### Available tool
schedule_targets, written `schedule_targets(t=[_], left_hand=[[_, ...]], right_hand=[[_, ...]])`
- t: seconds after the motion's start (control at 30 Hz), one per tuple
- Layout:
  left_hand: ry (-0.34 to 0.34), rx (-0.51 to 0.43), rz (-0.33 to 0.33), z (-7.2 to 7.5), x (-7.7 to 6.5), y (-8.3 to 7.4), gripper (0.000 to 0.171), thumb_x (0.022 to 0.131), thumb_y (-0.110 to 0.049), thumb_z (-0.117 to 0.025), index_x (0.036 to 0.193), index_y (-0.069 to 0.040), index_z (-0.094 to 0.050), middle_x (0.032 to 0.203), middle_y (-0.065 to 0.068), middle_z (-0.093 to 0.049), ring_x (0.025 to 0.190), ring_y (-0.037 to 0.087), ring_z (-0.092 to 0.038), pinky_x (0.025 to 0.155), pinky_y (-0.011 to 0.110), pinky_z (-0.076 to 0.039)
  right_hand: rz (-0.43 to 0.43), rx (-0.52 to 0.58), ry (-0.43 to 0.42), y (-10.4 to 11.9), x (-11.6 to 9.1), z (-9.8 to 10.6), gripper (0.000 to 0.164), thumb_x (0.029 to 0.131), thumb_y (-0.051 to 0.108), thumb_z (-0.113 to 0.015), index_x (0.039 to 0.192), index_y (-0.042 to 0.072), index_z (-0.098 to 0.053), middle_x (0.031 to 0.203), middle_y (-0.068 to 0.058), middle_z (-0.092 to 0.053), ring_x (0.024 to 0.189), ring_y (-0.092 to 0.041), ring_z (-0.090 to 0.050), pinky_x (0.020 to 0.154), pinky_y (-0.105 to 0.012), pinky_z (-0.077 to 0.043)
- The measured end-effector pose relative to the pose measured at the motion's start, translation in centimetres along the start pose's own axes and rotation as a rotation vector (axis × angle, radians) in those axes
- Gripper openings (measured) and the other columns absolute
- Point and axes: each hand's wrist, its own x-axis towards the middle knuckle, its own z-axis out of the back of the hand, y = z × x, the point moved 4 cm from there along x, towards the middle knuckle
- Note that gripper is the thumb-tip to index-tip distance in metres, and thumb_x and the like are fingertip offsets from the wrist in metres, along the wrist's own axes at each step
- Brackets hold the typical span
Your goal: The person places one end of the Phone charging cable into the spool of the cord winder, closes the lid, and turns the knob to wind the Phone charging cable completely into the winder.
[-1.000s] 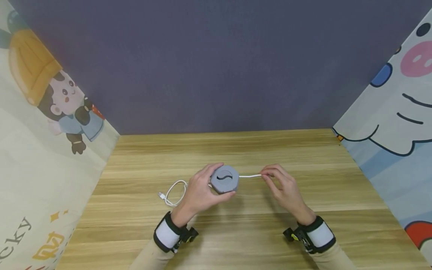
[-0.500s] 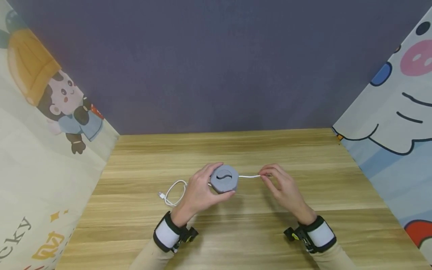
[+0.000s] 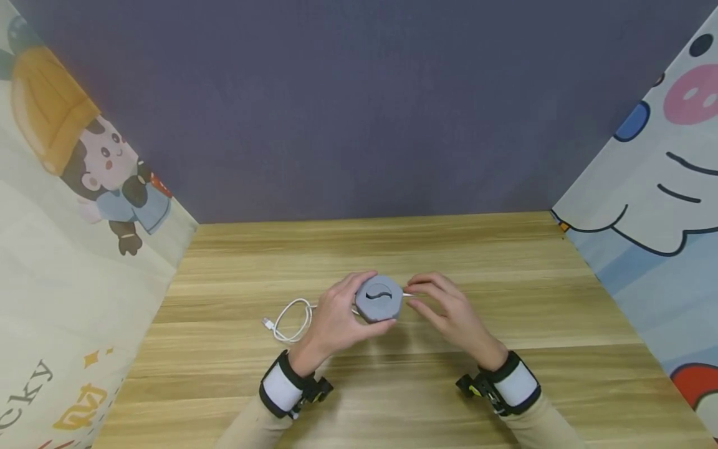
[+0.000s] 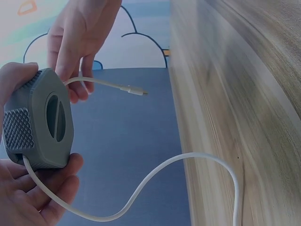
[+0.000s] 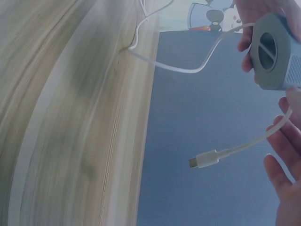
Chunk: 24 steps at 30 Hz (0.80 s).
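A grey hexagonal cable winder (image 3: 379, 312) with a round slotted knob is held above the table by my left hand (image 3: 335, 318), fingers and thumb round its sides. White cable (image 4: 106, 218) leaves the winder on both sides. My right hand (image 3: 451, 312) pinches it close to the winder's right side, between thumb and fingers. Past those fingers a short length hangs free, ending in a small USB-C plug (image 5: 207, 159). On the left, the other length sags down to the table and loops there, with its USB-A plug (image 3: 268, 324) lying flat.
The wooden table (image 3: 370, 243) spans the workspace, backed by a dark grey-blue panel (image 3: 359, 112). Cartoon-printed sheets flank it, the left sheet (image 3: 67, 274) and the right sheet (image 3: 662, 293). Each wrist wears a strapped camera band, seen on the left wrist (image 3: 280, 386).
My right hand has slid left along the cable, so the length between it and the winder is much shorter. The left hand and winder have shifted slightly right.
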Motion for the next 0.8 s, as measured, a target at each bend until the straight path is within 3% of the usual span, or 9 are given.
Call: schedule_targets(t=[0.17,0.47,0.8], left_hand=[[0.000,-0.001,-0.005,-0.01,-0.01,-0.08,0.084,0.069,-0.043,-0.092,0.136,-0.002,-0.061,0.127,0.010,-0.070,0.113,0.025,-0.069,0.093,0.038,-0.060],[-0.009,0.008,-0.024,-0.02,-0.08,-0.08,0.083,0.069,-0.043,-0.093,0.135,-0.003,-0.062,0.126,0.009,-0.071,0.111,0.023,-0.070,0.090,0.036,-0.061],[-0.001,0.007,-0.001,0.09,-0.14,0.01,0.083,0.069,-0.044,-0.092,0.136,-0.004,-0.061,0.126,0.008,-0.071,0.111,0.023,-0.070,0.091,0.037,-0.060]], right_hand=[[0.076,0.011,-0.073,0.49,0.60,-0.24,0.031,0.105,0.032,-0.060,0.106,0.005,-0.073,0.109,-0.010,-0.069,0.102,-0.023,-0.064,0.100,-0.016,-0.048],[0.103,0.014,-0.112,0.73,0.76,-0.31,0.030,0.104,0.030,-0.061,0.100,0.004,-0.074,0.104,-0.011,-0.069,0.096,-0.023,-0.066,0.097,-0.018,-0.050],[0.094,-0.009,-0.132,0.32,0.39,-0.01,0.030,0.104,0.030,-0.062,0.097,0.003,-0.074,0.101,-0.011,-0.070,0.095,-0.023,-0.065,0.095,-0.016,-0.049]])
